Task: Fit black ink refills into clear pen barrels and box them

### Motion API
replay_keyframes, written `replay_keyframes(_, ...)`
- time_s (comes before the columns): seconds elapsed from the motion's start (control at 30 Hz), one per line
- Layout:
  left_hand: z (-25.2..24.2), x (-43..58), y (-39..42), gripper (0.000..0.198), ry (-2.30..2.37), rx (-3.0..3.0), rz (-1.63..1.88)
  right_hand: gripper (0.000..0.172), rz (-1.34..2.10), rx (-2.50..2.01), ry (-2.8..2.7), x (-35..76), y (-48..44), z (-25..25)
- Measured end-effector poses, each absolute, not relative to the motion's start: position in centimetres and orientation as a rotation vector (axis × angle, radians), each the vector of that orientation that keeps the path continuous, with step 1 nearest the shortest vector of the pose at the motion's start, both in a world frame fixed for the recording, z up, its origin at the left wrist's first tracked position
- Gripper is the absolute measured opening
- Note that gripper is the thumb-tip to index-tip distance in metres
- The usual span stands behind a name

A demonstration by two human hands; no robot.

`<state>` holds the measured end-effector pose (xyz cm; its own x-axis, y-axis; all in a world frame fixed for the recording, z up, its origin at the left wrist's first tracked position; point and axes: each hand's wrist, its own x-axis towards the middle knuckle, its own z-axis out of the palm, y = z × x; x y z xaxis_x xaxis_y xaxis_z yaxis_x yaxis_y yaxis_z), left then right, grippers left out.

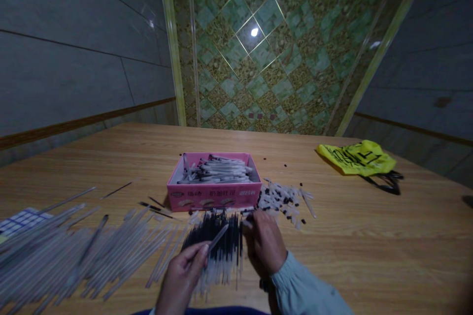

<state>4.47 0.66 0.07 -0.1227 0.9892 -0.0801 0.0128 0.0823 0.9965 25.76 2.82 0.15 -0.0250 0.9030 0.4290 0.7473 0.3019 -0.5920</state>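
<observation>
My left hand (185,273) is closed, thumb against fingers, on a slim translucent pen barrel (219,237) that points up and to the right. Under it lies a bundle of black-inked pen refills (231,243), dark at the far end and pale at the near end. My right hand (266,241) is at the right edge of that bundle, its fingers bent together. A small pale piece shows at its fingertips, too small to name. Just beyond both hands stands a pink box (214,194) filled with white pens (223,170) that have dark ends.
Many clear tubes (121,246) are spread on the left, next to a blue-and-white checked item (22,221). Small white and black pieces (281,199) are scattered right of the box. A yellow bag (358,157) with a black strap lies at the back right of the wooden table (369,241).
</observation>
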Motion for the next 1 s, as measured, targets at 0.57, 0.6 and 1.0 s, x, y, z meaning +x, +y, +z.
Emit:
replay_keyframes(0.57, -0.2, 3.7, 1.2, 0.047, 1.292, 1.316, 0.949, 0.013, 0.911, -1.002, -1.439, 24.3, 2.2, 0.5)
replay_keyframes(0.6, -0.2, 3.7, 1.2, 0.046, 1.291, 1.326, 0.938, 0.012, 0.891, -0.996, -1.468, 24.3, 2.2, 0.7)
replay_keyframes(1.0, -0.3, 4.3, 0.6, 0.051, 1.269, 1.230, 0.883, 0.026, 0.548, -1.016, -1.934, 24.4, 1.6, 1.4)
